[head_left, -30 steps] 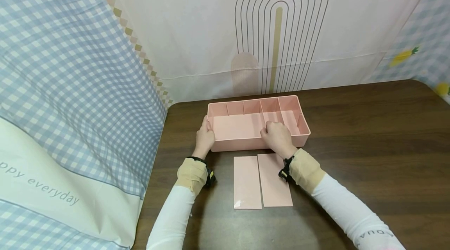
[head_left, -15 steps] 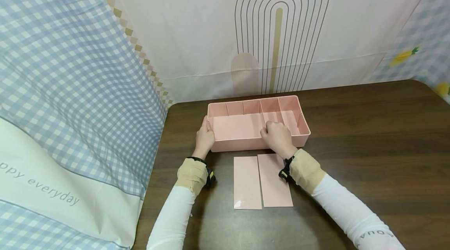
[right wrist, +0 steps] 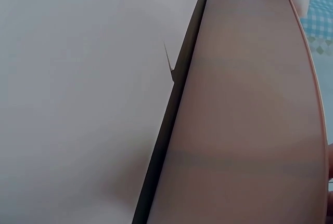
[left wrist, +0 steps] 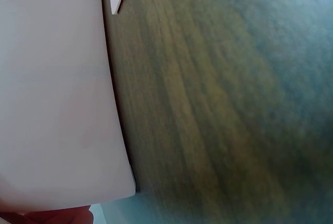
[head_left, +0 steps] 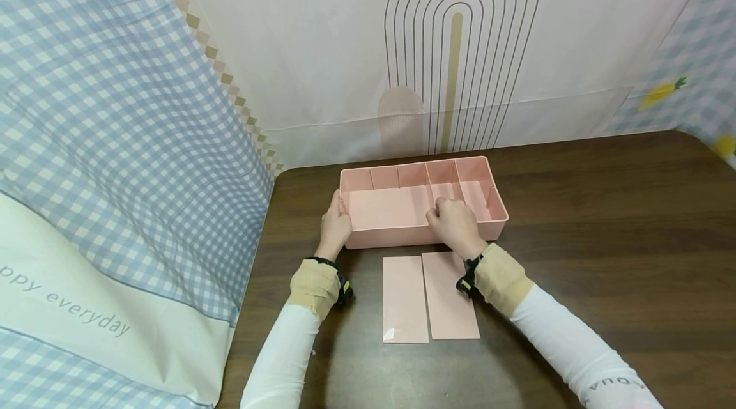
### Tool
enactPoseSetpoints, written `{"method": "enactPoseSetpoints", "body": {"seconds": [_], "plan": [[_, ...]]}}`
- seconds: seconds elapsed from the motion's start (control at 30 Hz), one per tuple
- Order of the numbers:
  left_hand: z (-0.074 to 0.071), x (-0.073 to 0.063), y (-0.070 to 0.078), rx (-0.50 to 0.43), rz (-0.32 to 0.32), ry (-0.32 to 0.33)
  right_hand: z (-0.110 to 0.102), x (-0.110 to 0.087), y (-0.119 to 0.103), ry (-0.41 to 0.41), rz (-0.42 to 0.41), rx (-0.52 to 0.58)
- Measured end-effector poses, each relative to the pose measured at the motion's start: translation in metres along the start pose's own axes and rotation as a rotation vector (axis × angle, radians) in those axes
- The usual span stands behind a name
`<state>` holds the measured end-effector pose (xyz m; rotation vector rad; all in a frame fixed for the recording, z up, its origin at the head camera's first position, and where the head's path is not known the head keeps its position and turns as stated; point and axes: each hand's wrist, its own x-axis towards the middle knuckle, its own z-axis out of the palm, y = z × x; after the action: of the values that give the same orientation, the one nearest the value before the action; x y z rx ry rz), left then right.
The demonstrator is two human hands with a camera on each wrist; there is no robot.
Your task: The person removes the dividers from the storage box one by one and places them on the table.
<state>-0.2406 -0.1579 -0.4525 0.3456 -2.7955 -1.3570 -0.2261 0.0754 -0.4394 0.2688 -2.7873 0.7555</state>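
A long pink divided box (head_left: 402, 236) lies crosswise near the table's back edge. At its left end my left hand (head_left: 335, 225) grips the end wall, fingers along the outside and thumb by the rim. My right hand (head_left: 454, 223) reaches over the front wall with curled fingers, pinching the near end of a pink divider (head_left: 429, 186); the fingertips are hidden. Another divider (head_left: 459, 184) stands to its right. Close up, the left wrist view shows the box's front wall (left wrist: 57, 104), and the right wrist view shows that wall (right wrist: 234, 104) too.
Two flat pink panels, a left one (head_left: 405, 300) and a right one (head_left: 450, 300), lie side by side in front of the box. Behind the brown wooden table (head_left: 604, 236) hangs a patterned cloth (head_left: 322, 64); a checked cloth (head_left: 144, 140) hangs at the left.
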Motion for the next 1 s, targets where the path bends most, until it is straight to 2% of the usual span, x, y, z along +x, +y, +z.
{"method": "enactPoseSetpoints", "body": {"seconds": [0.37,1.0], "plan": [[-0.0006,-0.0018,0.0002,-0.001,0.023,0.006,-0.0006,0.0008,-0.0002,-0.001,0.012,0.006],[-0.0016,-0.0016,0.0002,-0.003,0.021,-0.004,-0.0008,-0.0003,0.0012,0.024,0.011,0.055]]}}
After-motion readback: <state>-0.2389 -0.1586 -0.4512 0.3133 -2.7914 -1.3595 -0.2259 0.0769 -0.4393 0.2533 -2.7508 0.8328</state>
